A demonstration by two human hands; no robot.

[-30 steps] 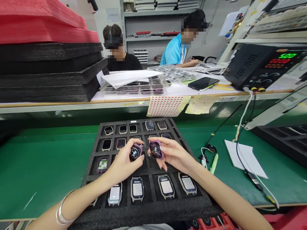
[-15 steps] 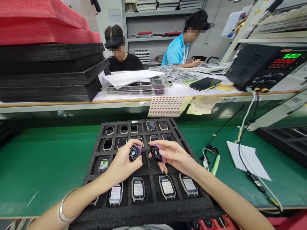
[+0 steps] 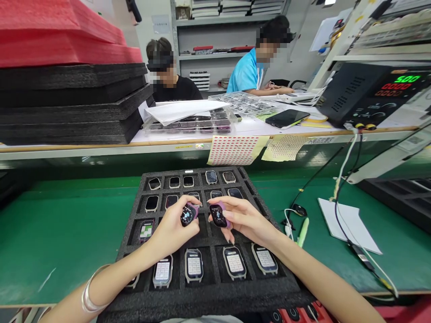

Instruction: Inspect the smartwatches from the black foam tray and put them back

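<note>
A black foam tray [image 3: 134,215] lies on the green bench in front of me, its pockets holding several smartwatch bodies, some with lit screens. My left hand [image 3: 170,231] is closed around a purple-cased watch body [image 3: 187,214] with a dark screen, held just above the tray's middle row. My right hand [image 3: 244,220] grips a second purple watch body [image 3: 218,216] beside it, thumb on top. Both hands hover over the tray centre, the two watches a few centimetres apart. A row of lit watches [image 3: 233,261] sits in the pockets nearest me.
Stacked black and red foam trays [image 3: 67,89] fill the shelf at left. A power supply [image 3: 370,92] stands at right, its cables [image 3: 340,188] trailing onto the green mat beside a white paper [image 3: 346,222] and a green pen [image 3: 302,229]. Two people sit behind the far bench.
Both hands have tilted their watches slightly and drawn them a little lower and closer to me. The view has shifted slightly; the tray is unchanged.
</note>
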